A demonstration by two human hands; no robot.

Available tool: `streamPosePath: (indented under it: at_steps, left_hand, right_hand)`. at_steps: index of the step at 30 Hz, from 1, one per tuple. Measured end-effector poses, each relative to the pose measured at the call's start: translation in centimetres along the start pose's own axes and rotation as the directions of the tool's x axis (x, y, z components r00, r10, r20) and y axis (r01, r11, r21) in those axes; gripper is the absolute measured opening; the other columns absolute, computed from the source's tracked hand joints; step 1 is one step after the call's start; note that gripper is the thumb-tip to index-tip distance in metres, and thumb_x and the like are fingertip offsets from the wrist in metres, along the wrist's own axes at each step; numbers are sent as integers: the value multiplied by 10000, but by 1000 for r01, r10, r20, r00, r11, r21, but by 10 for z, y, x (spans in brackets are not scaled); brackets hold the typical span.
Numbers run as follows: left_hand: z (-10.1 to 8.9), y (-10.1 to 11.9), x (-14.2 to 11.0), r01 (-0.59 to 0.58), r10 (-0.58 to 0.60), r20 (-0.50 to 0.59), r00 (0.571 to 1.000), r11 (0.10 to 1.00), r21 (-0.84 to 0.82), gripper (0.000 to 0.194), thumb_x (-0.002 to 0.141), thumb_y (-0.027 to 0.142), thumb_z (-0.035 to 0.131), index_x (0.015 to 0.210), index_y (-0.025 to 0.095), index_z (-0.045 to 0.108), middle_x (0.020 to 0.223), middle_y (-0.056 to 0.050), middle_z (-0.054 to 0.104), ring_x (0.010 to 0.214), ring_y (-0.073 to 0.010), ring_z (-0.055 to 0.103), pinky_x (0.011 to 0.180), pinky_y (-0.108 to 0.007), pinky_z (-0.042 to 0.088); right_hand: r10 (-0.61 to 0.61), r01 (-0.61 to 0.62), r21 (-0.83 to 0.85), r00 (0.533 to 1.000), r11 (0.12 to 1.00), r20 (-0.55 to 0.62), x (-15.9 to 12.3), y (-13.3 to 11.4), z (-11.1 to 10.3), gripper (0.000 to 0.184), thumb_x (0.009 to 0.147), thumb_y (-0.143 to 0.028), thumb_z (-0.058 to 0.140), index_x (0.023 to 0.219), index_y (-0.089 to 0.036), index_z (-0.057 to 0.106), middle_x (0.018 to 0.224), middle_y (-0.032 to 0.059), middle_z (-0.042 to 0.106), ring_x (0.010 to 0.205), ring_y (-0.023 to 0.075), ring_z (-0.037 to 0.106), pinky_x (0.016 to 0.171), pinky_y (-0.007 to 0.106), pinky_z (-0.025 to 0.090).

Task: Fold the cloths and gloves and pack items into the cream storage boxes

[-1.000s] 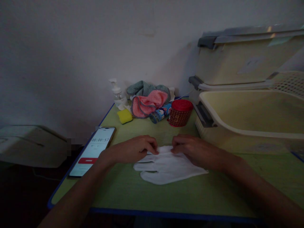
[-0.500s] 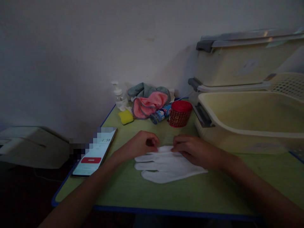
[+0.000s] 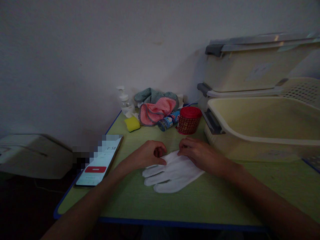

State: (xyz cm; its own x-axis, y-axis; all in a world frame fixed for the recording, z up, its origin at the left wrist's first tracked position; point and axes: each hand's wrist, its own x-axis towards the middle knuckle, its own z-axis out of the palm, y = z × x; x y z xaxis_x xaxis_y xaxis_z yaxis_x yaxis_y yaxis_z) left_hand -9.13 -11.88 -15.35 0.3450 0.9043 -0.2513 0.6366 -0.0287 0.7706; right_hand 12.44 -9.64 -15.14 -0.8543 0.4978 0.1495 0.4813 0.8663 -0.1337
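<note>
A white cloth glove [image 3: 170, 173] lies flat on the green table [image 3: 200, 203], fingers pointing left and toward me. My left hand [image 3: 147, 155] is curled with its thumb and fingertips pinching the glove's far left edge. My right hand [image 3: 200, 155] rests on the glove's far right part, fingers bent and pressing or gripping the fabric near the cuff. Both hands sit close together at the glove's far edge.
A phone [image 3: 100, 161] with a lit timer screen lies at the table's left edge. At the back stand a pump bottle [image 3: 124, 101], yellow sponge [image 3: 132, 124], pink and green cloths [image 3: 155, 108], a small bottle [image 3: 168, 120] and a red cylinder [image 3: 188, 120]. Cream plastic bins [image 3: 262, 126] fill the right.
The glove's cuff end on the right has been drawn up and left, so the glove lies more compact. My right hand shifted slightly left and away; my left hand curled tighter on the edge.
</note>
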Motion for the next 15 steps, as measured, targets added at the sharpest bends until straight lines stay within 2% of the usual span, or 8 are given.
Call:
streamPosePath:
  at_steps: [2,4,6,8,10,12,15]
  left_hand:
    - [1,-1,-1,-2,2,-7,1000,1000,-9,284,593,214,699,829,124,570,602,61,490,564,-106,470,502,-219,329]
    - [2,-3,-1,-18,18,-19,1000,1000,-14,295,597,230,697,832,128,553,604,65,477,557,-102,458,497,-218,320]
    - [3,-3,-1,-21,20,-16,1000,1000,-16,293,603,238,690,834,131,545,599,70,465,548,-98,445,493,-216,308]
    - [4,-3,-1,2,-2,2,1000,1000,1,265,612,242,677,818,130,554,584,74,446,534,-94,423,485,-216,288]
    - [4,-1,-2,18,-19,15,1000,999,45,217,616,243,666,769,129,563,581,69,439,535,-94,410,485,-219,278]
    - [4,0,-3,13,-14,6,1000,996,85,184,616,241,656,727,132,557,598,60,448,553,-98,413,496,-222,282]
    - [4,1,-3,10,-8,-18,1000,996,94,160,624,235,633,718,143,540,613,55,467,565,-104,426,509,-224,297]
  right_hand:
    - [42,-46,-95,998,994,-42,2,-2,3,186,815,-43,501,887,-148,637,940,71,598,879,188,554,768,295,446]
    - [150,-162,-153,985,975,-84,4,-3,6,163,817,-91,525,944,-133,619,988,93,594,922,218,550,791,327,462]
    - [290,-306,-160,950,939,-114,4,-4,7,242,822,-173,551,1056,-118,580,1030,116,585,952,245,550,788,357,482]
    - [377,-390,-130,919,911,-118,3,-3,9,372,824,-236,557,1170,-107,513,1063,131,574,974,262,550,787,383,497]
    - [377,-388,-86,919,918,-116,2,-1,10,397,832,-236,538,1203,-104,485,1086,136,570,999,264,545,812,399,496]
    - [308,-314,-41,944,949,-116,1,0,11,359,832,-167,502,1185,-103,497,1120,137,567,1041,255,530,878,411,468]
    - [179,-178,17,976,984,-120,0,2,12,410,790,-53,438,1193,-98,494,1167,139,562,1126,238,492,1011,453,350]
